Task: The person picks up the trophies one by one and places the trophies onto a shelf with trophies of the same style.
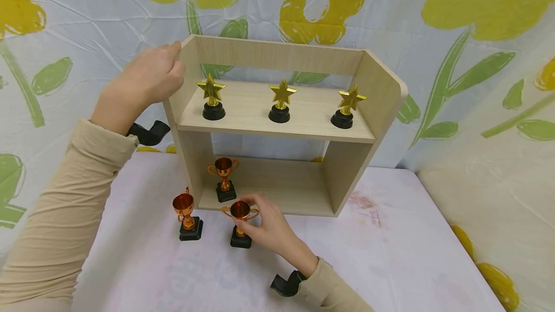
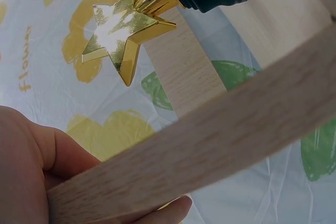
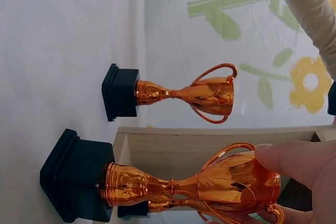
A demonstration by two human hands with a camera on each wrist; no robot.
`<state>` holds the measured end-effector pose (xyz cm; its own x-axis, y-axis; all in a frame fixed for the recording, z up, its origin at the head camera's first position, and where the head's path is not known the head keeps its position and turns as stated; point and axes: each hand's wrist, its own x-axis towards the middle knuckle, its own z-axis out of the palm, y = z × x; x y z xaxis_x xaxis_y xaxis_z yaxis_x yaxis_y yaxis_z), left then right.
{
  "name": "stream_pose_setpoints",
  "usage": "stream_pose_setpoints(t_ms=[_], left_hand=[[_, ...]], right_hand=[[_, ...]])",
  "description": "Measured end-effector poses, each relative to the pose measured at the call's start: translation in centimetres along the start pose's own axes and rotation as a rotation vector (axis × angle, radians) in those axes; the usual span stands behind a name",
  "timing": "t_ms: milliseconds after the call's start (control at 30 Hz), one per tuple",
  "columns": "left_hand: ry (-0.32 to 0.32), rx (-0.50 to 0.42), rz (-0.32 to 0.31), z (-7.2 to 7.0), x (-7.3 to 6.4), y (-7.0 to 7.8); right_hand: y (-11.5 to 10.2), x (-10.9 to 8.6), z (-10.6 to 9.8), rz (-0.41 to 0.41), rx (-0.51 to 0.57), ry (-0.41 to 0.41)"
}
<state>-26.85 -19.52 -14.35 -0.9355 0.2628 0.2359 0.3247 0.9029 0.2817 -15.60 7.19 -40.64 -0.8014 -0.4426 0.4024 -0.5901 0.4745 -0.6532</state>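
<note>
Under my right hand (image 1: 270,223) lies the table (image 1: 173,273), ahead of it the shelf (image 1: 277,134); my left hand (image 1: 151,73) grips the shelf's side, probably to steady it. My right hand pinches a cup (image 1: 240,210) by its bowl, likely the surest hold. One shelf; three cups: mine, a second cup (image 1: 188,221) to its left, a third cup (image 1: 224,177) ahead, inside the shelf; three star trophies (image 1: 211,91), right of my left hand.

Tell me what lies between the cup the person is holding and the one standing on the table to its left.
In the head view, only bare table shows between the held cup and the standing cup.
</note>
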Motion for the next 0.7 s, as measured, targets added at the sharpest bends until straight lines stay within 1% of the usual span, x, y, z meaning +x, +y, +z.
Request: stream_pose_setpoints(t_ms=[333, 700], left_hand=[[0.008, 0.011, 0.003, 0.02, -0.06, 0.12], [0.011, 0.019, 0.002, 0.03, -0.17, 0.29]], right_hand=[[0.04, 0.04, -0.19, 0.007, 0.011, -0.014], [0.0, 0.13, -0.45, -0.006, 0.012, 0.0]])
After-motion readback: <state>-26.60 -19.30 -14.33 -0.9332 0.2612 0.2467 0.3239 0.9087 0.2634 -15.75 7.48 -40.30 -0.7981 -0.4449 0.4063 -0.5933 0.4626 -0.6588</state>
